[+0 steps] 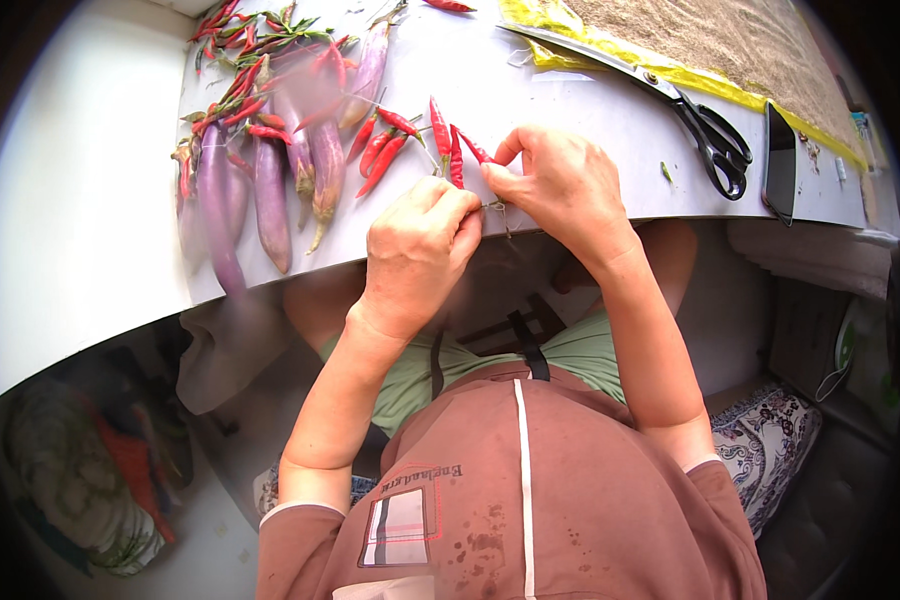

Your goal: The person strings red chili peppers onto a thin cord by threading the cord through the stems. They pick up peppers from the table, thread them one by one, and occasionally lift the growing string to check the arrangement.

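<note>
Near the table's front edge, my right hand (562, 180) pinches a red chili pepper (471, 144) between thumb and forefinger. Just left of it, my left hand (424, 232) is closed at the stem ends of two upright red chilies, a smooth one (439, 127) and a wrinkled one (457, 159). Its fingertips seem to grip the stems and a thin string (433, 161), but they hide the exact hold. The string runs up and left past a cluster of red chilies (381, 156) on the white table (465, 56). Loose thin strands (504, 214) hang between my hands.
Purple eggplants (270, 195) and more chilies with green leaves (292, 30) lie at the left. Black-handled scissors (709, 139) rest at the right, beside a dark phone-like object (779, 161). A yellow-edged bag (690, 37) of brown material spreads behind them.
</note>
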{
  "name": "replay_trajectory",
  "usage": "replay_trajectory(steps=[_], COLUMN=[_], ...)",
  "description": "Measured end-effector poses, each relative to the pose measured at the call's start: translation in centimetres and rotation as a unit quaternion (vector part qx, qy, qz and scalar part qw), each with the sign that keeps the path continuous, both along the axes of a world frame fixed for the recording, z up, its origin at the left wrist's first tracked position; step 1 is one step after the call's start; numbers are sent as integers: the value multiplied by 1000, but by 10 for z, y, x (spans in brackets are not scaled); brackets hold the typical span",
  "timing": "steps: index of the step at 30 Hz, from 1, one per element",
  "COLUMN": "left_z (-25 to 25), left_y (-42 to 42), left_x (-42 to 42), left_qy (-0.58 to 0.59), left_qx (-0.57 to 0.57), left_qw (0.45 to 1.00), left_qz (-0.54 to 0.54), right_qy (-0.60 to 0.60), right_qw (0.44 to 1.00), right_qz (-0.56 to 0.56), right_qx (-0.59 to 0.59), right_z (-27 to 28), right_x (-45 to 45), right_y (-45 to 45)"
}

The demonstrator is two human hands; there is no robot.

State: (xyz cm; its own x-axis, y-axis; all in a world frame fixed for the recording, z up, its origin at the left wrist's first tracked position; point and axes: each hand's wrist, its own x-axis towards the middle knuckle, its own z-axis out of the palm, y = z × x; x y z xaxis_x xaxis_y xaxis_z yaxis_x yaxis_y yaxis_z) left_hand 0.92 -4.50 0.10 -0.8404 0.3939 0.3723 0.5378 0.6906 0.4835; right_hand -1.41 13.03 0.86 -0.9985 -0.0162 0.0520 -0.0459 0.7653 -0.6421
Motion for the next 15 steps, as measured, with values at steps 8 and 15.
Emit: replay_trajectory(steps=[8, 15], left_z=[-2, -3], left_y=[8, 15], left_x=[1, 1], left_qy=[12, 1], left_qx=[-31, -7], left_qw=[999, 998], left_qz=[35, 57], right_qy=[16, 16], right_qw=[997, 995], right_qz=[-66, -92], right_qx=[-40, 29], right_z=[1, -8], right_x=[19, 24], right_y=[8, 11])
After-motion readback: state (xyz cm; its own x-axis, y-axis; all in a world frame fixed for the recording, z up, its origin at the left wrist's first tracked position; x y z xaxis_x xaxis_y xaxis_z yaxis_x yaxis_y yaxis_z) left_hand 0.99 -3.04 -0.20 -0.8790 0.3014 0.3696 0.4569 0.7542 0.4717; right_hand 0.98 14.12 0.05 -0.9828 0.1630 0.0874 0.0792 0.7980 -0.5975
